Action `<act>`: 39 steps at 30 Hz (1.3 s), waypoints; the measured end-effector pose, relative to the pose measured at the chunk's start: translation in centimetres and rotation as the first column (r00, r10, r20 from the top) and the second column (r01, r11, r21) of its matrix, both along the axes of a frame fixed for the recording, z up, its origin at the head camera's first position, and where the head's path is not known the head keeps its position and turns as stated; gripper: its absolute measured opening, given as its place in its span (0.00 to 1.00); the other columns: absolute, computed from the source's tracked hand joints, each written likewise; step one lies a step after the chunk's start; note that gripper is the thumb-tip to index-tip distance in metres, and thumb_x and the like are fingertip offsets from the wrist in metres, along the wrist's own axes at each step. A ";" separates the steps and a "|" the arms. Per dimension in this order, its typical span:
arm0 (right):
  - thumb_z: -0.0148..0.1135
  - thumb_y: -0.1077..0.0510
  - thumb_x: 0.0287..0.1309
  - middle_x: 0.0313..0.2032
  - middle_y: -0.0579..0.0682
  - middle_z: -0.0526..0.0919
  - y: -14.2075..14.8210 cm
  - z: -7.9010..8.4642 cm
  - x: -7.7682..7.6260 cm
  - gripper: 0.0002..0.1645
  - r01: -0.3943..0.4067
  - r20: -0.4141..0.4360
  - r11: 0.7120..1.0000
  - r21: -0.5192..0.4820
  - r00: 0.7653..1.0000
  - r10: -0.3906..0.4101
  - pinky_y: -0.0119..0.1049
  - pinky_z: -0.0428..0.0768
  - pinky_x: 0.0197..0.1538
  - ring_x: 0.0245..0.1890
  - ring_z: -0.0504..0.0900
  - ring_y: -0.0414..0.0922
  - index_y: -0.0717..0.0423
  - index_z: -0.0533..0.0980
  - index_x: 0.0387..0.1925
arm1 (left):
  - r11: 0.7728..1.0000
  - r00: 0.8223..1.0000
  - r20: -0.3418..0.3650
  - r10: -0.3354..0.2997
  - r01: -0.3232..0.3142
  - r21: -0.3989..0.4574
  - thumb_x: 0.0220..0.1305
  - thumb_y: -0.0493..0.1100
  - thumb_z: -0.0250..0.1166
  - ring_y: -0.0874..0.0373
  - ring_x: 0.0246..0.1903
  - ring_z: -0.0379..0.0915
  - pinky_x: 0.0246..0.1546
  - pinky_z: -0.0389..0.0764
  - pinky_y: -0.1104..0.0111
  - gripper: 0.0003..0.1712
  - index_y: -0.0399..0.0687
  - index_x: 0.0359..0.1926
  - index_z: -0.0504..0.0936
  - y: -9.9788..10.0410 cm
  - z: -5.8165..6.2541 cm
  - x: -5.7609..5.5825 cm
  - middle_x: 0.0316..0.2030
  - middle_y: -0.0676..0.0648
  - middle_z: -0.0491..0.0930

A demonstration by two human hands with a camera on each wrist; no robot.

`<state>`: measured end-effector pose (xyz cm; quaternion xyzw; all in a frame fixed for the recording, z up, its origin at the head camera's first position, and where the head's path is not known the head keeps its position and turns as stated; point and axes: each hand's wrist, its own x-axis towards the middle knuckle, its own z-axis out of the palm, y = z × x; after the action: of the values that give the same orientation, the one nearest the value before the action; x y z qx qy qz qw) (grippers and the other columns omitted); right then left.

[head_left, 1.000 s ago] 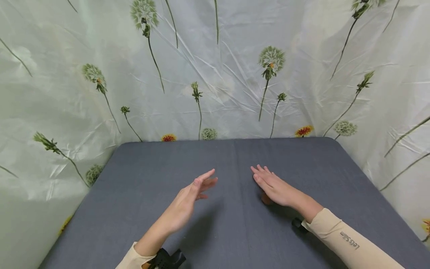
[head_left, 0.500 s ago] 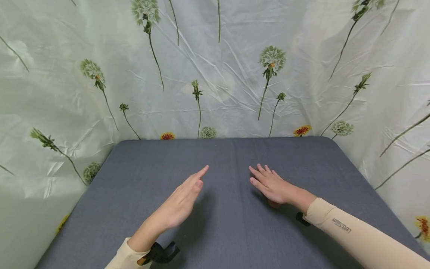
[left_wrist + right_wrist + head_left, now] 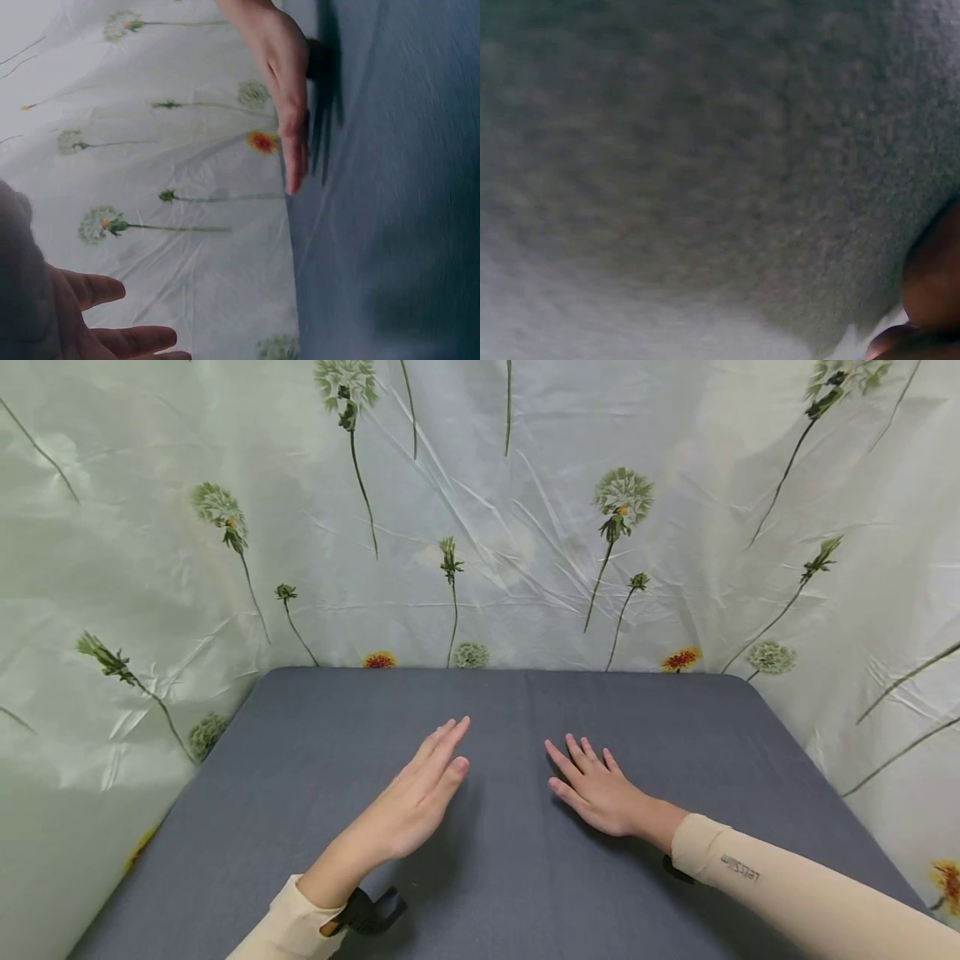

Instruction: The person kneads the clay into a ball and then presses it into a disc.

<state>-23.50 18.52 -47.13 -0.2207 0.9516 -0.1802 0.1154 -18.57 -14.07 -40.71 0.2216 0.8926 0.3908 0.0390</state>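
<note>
My right hand is palm down, low over the grey table, its fingers straight and spread. Under that palm a small dark brown thing shows in the left wrist view. Its kind cannot be made out, and the hand covers it in the head view. Dark brown shapes fill the lower right corner of the right wrist view, too dim to tell apart. To the left, my left hand is raised above the table with straight fingers and the thumb side up. Nothing is in it.
Dark grey cloth covers the table, with a faint crease running down its middle. A pale sheet printed with flowers hangs behind and along both sides. Black camera mounts sit at the wrists.
The right hand has shifted slightly left and nearer, its fingers spreading. The brown thing's edge, visible below it earlier, is now hidden in the head view. The left hand's fingers have straightened.
</note>
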 end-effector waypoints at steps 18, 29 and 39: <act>0.36 0.35 0.87 0.87 0.62 0.43 -1.9 -1.4 -1.3 0.40 -0.004 -0.081 0.999 0.041 0.997 0.007 0.76 0.41 0.80 0.87 0.41 0.65 0.46 0.48 0.88 | 0.886 0.974 -0.186 0.130 -0.199 -0.419 0.83 0.70 0.48 0.39 0.87 0.29 0.81 0.40 0.30 0.46 0.63 0.88 0.40 -0.4 -2.8 -2.4 0.88 0.45 0.32; 0.38 0.34 0.86 0.86 0.63 0.46 -2.3 -2.5 -1.8 0.39 -0.004 -0.143 0.998 0.065 0.990 0.013 0.78 0.44 0.79 0.87 0.45 0.64 0.42 0.53 0.87 | 0.910 0.965 -0.225 0.135 -0.211 -0.357 0.83 0.69 0.50 0.38 0.87 0.31 0.80 0.41 0.29 0.47 0.63 0.89 0.40 -0.2 -2.3 -4.0 0.88 0.42 0.33; 0.42 0.35 0.85 0.86 0.62 0.49 -2.3 -2.8 -2.0 0.40 0.002 -0.187 0.997 0.081 0.982 0.013 0.77 0.47 0.79 0.87 0.47 0.64 0.44 0.52 0.87 | 0.920 0.968 -0.207 0.140 -0.205 -0.335 0.83 0.70 0.48 0.41 0.87 0.28 0.80 0.40 0.29 0.47 0.66 0.88 0.37 0.3 -2.0 -4.8 0.88 0.44 0.30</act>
<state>-25.50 16.23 -49.96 -0.2345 0.9641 -0.1198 0.0348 -23.40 -13.78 -42.69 0.1655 0.9641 0.2044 -0.0367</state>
